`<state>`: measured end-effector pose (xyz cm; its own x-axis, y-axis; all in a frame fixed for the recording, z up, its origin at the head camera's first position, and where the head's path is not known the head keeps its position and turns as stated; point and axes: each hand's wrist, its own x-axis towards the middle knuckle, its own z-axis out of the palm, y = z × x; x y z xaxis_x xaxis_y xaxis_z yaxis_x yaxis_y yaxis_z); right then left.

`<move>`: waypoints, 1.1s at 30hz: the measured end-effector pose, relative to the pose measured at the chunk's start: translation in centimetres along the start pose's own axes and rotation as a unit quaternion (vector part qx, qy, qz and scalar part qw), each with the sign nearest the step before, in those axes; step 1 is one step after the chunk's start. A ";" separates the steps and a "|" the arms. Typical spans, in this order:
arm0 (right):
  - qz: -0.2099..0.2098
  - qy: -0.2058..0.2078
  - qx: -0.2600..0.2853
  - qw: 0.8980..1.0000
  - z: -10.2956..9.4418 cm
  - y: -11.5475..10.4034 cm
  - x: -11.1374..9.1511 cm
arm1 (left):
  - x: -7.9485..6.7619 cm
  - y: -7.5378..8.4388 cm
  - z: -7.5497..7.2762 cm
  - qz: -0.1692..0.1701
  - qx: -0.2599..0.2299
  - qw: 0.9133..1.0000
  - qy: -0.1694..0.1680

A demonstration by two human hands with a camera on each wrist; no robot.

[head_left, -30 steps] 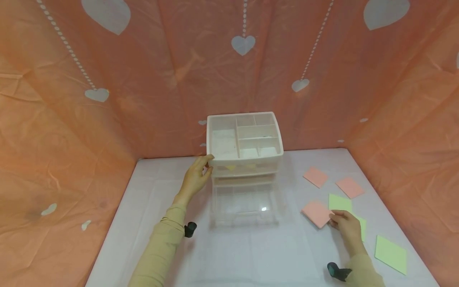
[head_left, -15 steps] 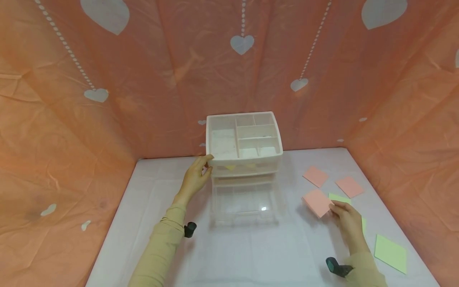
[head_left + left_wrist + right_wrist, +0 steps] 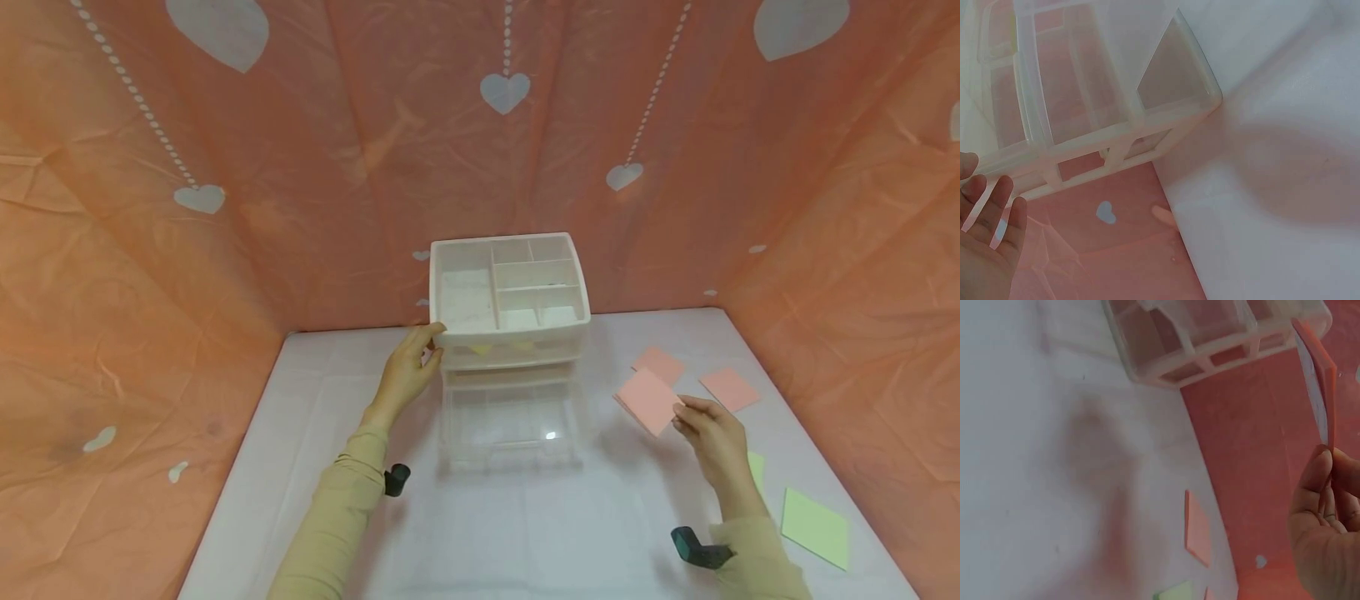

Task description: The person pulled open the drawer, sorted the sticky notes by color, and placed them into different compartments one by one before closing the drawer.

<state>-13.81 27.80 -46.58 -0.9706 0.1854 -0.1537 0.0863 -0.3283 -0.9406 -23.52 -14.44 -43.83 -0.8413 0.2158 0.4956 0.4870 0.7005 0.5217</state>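
Observation:
My right hand (image 3: 715,437) pinches a pink sticky-note pad (image 3: 649,402) by its near right corner, above the table. In the right wrist view the pad (image 3: 1322,381) appears edge-on between thumb and fingers. My left hand (image 3: 408,367) rests on the front left corner of a white plastic drawer organizer (image 3: 512,333). Its fingers (image 3: 1000,194) look loosely extended against the organizer's side in the left wrist view. A clear lower drawer (image 3: 512,421) is pulled out toward me, and yellow pieces (image 3: 480,350) show through the shut upper drawer.
Two more pink pads, a far one (image 3: 660,364) and one beside it (image 3: 729,389), lie on the white table (image 3: 525,542). A green pad (image 3: 815,527) is at right; another green one (image 3: 756,471) is partly hidden by my right hand. Orange cloth (image 3: 375,183) surrounds the table.
The pink pad has been lifted off the table and moved away from me and slightly left in my right hand. My left hand has stayed at the organizer's corner.

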 end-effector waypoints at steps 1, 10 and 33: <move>-0.005 -0.006 0.002 1.000 0.4 -0.1 0.0 | 0.0 0.0 0.0 0.000 0.000 1.000 0.001; -0.009 -0.029 -0.045 0.999 4.5 -0.5 0.1 | -0.1 0.2 -0.1 -0.002 -0.004 1.000 -0.001; 0.017 -0.121 -0.173 0.977 16.0 3.2 2.1 | 0.0 0.4 -0.2 -0.025 -0.003 0.999 -0.021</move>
<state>-19.16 12.34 -45.06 -0.9871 -0.0575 -0.1497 0.1494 0.0100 -0.9887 -23.27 -14.27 -43.43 -0.8740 0.2082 0.4391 0.4447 0.7070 0.5499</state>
